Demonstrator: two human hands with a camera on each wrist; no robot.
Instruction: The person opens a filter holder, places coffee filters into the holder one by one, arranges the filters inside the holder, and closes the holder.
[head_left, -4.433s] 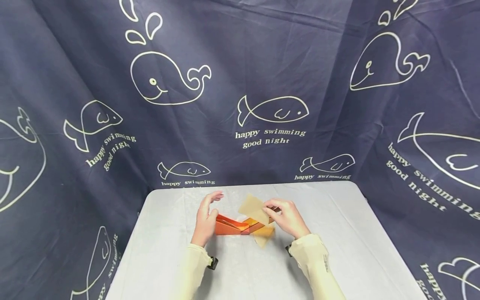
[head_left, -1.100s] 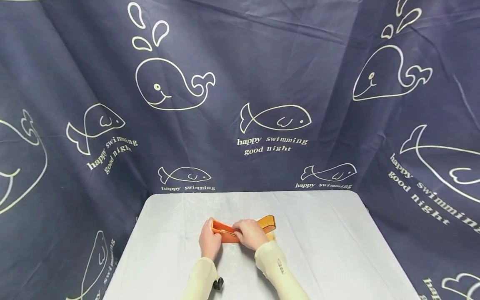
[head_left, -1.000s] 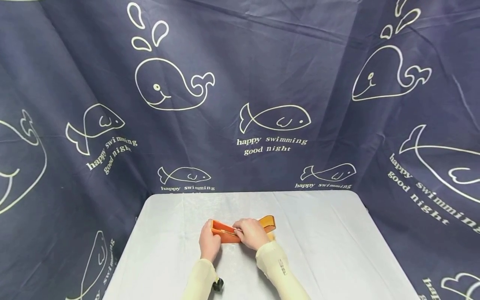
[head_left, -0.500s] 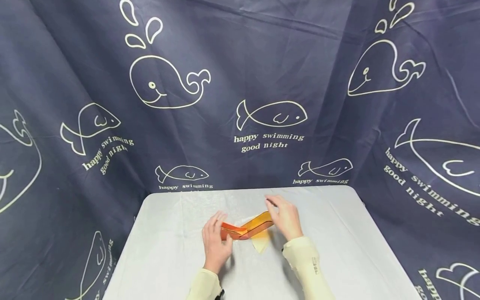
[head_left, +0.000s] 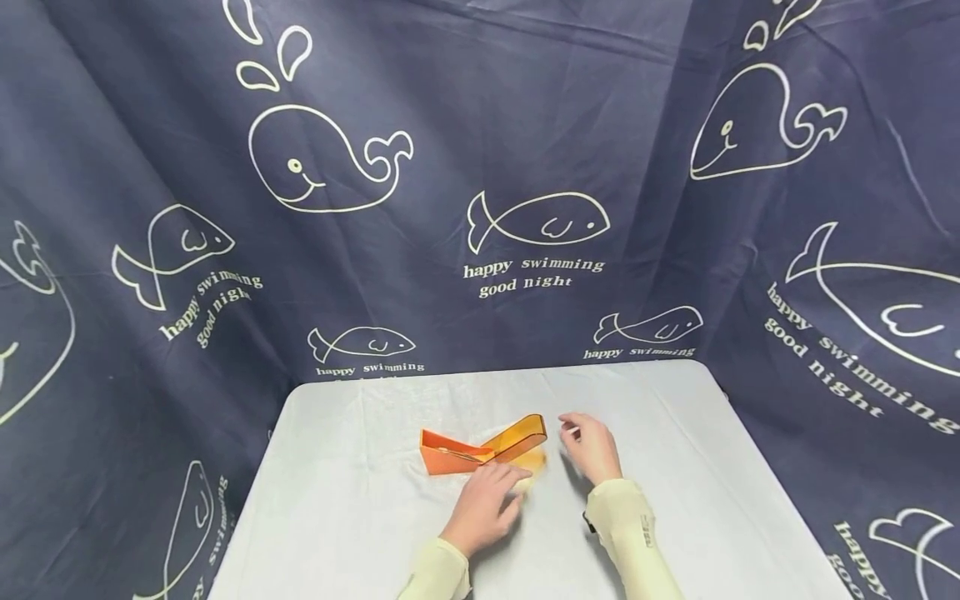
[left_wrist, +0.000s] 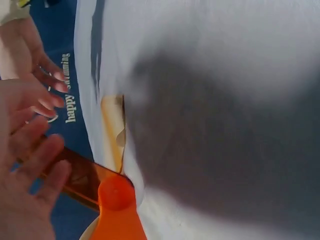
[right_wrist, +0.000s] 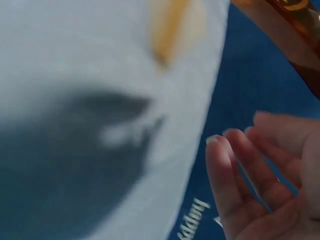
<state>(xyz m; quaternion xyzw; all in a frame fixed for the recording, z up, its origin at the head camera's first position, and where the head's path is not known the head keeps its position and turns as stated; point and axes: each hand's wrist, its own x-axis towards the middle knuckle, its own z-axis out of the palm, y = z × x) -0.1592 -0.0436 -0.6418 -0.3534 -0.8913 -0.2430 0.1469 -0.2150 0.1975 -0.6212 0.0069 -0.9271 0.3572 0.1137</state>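
Nearest, sleeves: one pair, cream, the left sleeve (head_left: 438, 571) and the right sleeve (head_left: 630, 537) both entering from the near edge.

Left hand (head_left: 483, 510): over the near middle of the table, fingers extended and spread in its wrist view, thumb apart, grasping nothing. Its fingertips lie before the near side of the orange case; whether they touch it cannot be told.

Beige piece (left_wrist: 114, 127): one, thin, partly tinted amber, lying on the table just right of the case, below the raised cover; paper or cloth, cannot tell which.

Orange case (head_left: 444, 463): one, at the middle of the table, its tray to the left, with a round orange hinge (left_wrist: 116, 194). Inside the tray, a thin gold-toned item (head_left: 459, 455), too small to identify.

Amber cover (head_left: 517, 440): translucent, dark-edged, joined to the case at the hinge and slanting up to the right.

Right hand (head_left: 591, 450): just right of the cover and apart from it, fingers loosely bent with gaps between them, nothing pinched.

Table (head_left: 337, 517): pale covering, rounded far corners.

Backdrop (head_left: 525, 333): dark blue cloth on the left, far and right sides, printed with whales, fish and "happy swimming good night".
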